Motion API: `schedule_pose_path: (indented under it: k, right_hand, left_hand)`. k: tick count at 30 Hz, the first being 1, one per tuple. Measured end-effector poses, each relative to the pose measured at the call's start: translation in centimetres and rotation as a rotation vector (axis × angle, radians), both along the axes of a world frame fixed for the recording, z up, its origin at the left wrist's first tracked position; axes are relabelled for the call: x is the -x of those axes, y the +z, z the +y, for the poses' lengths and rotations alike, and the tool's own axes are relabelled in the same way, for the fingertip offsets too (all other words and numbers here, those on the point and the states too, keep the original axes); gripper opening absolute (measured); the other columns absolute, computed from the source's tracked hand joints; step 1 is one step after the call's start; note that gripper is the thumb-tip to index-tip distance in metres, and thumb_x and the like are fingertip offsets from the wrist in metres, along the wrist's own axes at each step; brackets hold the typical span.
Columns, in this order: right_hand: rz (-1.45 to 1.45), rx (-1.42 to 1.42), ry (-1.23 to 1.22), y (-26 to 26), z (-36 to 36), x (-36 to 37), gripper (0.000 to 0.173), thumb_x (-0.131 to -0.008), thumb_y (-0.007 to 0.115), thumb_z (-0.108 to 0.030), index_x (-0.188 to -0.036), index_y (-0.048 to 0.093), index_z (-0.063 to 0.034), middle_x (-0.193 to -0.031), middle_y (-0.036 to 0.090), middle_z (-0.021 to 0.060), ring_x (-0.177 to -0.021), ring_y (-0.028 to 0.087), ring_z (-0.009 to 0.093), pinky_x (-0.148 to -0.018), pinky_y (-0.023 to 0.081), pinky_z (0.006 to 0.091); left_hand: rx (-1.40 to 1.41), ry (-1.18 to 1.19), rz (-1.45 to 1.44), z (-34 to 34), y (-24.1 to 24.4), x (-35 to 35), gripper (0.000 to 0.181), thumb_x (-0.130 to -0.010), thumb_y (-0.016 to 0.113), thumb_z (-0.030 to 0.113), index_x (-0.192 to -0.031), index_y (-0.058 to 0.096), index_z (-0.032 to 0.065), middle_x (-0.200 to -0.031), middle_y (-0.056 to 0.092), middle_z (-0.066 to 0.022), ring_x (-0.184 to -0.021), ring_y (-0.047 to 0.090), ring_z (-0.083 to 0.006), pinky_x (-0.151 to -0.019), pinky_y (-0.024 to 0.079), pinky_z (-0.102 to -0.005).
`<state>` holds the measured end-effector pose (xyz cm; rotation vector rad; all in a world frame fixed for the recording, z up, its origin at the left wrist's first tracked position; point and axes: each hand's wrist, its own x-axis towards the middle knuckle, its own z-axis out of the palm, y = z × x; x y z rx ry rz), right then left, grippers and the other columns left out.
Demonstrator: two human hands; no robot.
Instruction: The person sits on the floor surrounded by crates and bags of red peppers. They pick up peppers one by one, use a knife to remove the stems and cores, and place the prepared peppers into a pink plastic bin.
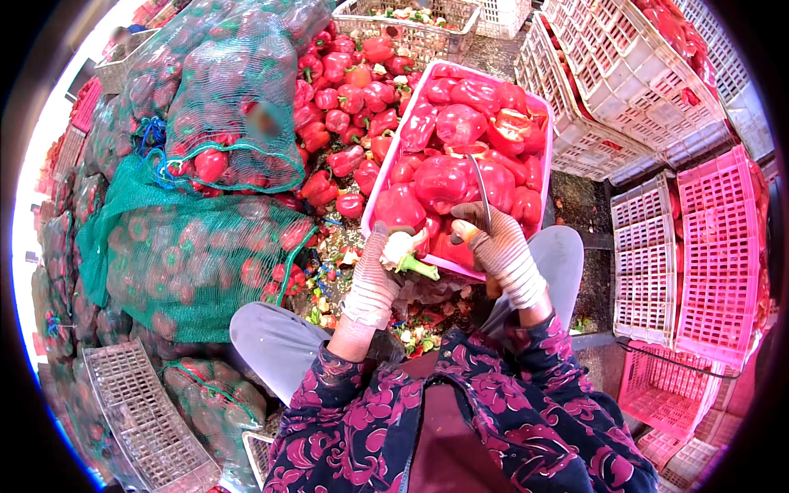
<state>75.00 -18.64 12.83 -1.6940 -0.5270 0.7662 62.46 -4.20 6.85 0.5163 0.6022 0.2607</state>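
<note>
My left hand (pixel 372 277), in a soiled striped glove, grips a red pepper's pale seed core (pixel 399 246). Its green stem (pixel 420 267) points down to the right, and a piece of red flesh shows beside the core. A knife with a thin curved blade (pixel 480 179) is in my gloved right hand (pixel 502 252), blade pointing away from me; its handle is mostly hidden by my fingers. Just beyond both hands, a pink plastic crate (pixel 550 132) is heaped with red bell peppers (pixel 441 182). One pepper in it is cut open (pixel 510 129), showing its hollow inside.
Loose red peppers (pixel 351 98) lie left of the crate. Green mesh sacks (pixel 203 265) of peppers are piled farther left. White crates (pixel 629 74) and an upright pink crate (pixel 718 252) line the right. Pepper scraps (pixel 419 339) litter the ground between my knees.
</note>
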Motion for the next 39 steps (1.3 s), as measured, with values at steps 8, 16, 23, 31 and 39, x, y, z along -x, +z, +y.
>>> schedule_pose_path:
  k: [8,16,23,31,39]
  right_hand:
    - [-0.26,0.031,0.319,-1.9,0.3,2.0,0.027,-0.081,0.067,-0.018,-0.101,0.059,-0.0032,-0.078,0.063,0.0132,-0.071,0.063,0.021,-0.063,0.049,0.0334]
    - [-0.355,0.046,0.474,-3.3,1.5,4.2,0.029,-0.082,0.065,-0.021,-0.102,0.056,-0.0024,-0.084,0.059,0.0164,-0.077,0.061,0.03,-0.068,0.048,0.0363]
    - [-0.43,-0.116,0.271,-6.5,1.7,5.7,0.025,-0.083,0.062,-0.013,-0.103,0.055,-0.001,-0.086,0.059,0.017,-0.08,0.061,0.032,-0.07,0.048,0.0358]
    - [-0.082,-0.14,0.165,-4.9,1.4,6.2,0.019,-0.092,0.054,-0.02,-0.094,0.055,-0.0011,-0.064,0.054,0.007,-0.055,0.055,0.013,-0.05,0.044,0.0282]
    - [-0.392,0.012,-0.039,-5.6,3.2,2.5,0.021,-0.085,0.065,-0.023,-0.091,0.059,-0.0028,-0.069,0.059,0.0162,-0.061,0.056,0.022,-0.058,0.046,0.0365]
  left_hand:
    - [0.112,-0.176,-0.073,-0.7,0.0,1.4,0.062,-0.087,0.052,0.052,-0.111,0.056,-0.0062,-0.108,0.062,-0.0171,-0.097,0.062,-0.0303,-0.085,0.051,-0.0449]
    - [0.112,0.187,0.053,-1.2,-1.6,2.5,0.019,-0.085,0.061,0.021,-0.097,0.057,0.0067,-0.089,0.061,-0.0069,-0.084,0.061,-0.0218,-0.079,0.052,-0.0361]
    - [-0.73,0.285,0.078,-2.0,-1.0,2.2,0.022,-0.089,0.05,0.025,-0.093,0.056,0.0039,-0.086,0.056,-0.004,-0.077,0.054,-0.0139,-0.073,0.044,-0.0295]
    - [-1.792,0.224,0.185,-0.2,1.9,1.7,0.021,-0.078,0.065,0.02,-0.088,0.056,0.0039,-0.078,0.057,-0.0129,-0.068,0.058,-0.029,-0.062,0.047,-0.0365]
    - [-0.758,0.393,0.259,7.5,4.3,8.4,0.018,-0.086,0.06,0.026,-0.088,0.057,0.0078,-0.075,0.058,-0.0022,-0.064,0.054,-0.0092,-0.051,0.042,-0.0225]
